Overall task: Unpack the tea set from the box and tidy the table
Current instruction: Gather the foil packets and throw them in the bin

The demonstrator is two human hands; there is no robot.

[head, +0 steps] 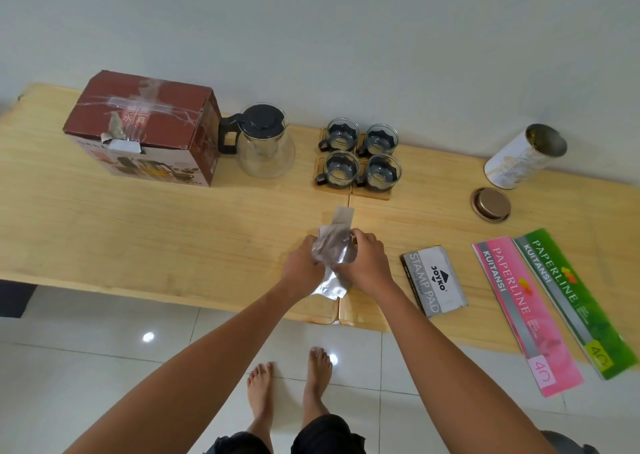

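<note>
Silver foil pouch (pixel 334 258) is gripped by fingers of both left hand (pixel 303 266) and right hand (pixel 365 263) above counter (pixel 173 232). Counted: one box (pixel 145 128), one teapot (pixel 263 142), four cups (pixel 360 154). Pouch contents not discernible.

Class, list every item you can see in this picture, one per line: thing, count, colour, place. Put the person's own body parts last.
box: one, red-brown, taped, table's far left
teapot: one, clear glass, black lid and handle, right of box
cups: four, glass with dark holders, on wooden coasters, centre back
tin: one, white, open, tilted, far right
tin lid: one, gold-brown, flat, in front of tin
stamp pad box: one, grey, near edge
receipt books: two, pink and green, right
foil packet: one, silver, held in both hands
table: one, light wood
left hand, right hand: gripping packet
feet: two, bare, on white tiles
</note>
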